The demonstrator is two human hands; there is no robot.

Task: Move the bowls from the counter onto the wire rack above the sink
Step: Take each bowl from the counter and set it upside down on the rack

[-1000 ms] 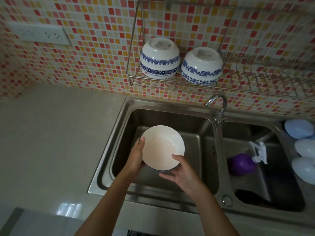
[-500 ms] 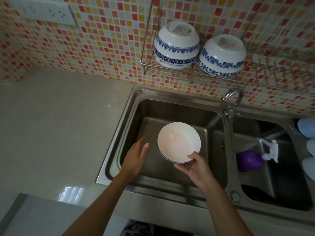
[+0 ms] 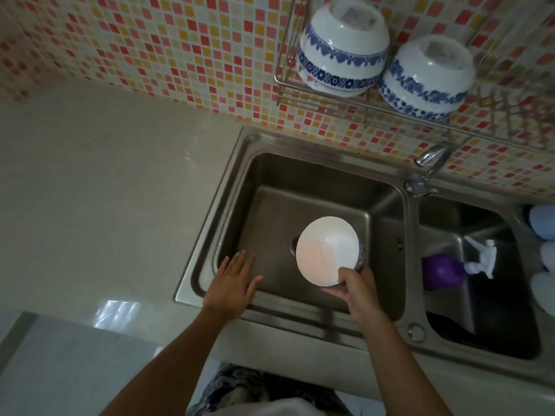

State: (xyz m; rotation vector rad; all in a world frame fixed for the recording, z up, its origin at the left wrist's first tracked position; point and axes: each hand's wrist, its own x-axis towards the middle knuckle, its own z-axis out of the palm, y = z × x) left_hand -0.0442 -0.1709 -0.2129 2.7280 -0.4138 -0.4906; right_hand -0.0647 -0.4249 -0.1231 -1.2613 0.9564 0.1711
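A white bowl [image 3: 326, 249] with a blue pattern on its outside is held over the left sink basin, its inside tilted toward me. My right hand [image 3: 356, 288] grips its lower right rim. My left hand [image 3: 232, 282] is off the bowl, fingers spread, above the basin's front left corner. Two white-and-blue bowls, one on the left [image 3: 342, 46] and one on the right [image 3: 426, 76], sit upside down side by side on the wire rack [image 3: 327, 105] fixed to the tiled wall above the sink.
A double steel sink [image 3: 210, 235] has a tap [image 3: 429, 159] between the basins. A purple spray bottle [image 3: 444, 270] lies in the right basin. Pale rounded items [image 3: 542, 222] sit at the far right. The beige counter [image 3: 105, 190] spreads left.
My left hand has let go of the bowl and moved left and down. The bowl now rests in my right hand alone. The view has shifted left and downward.
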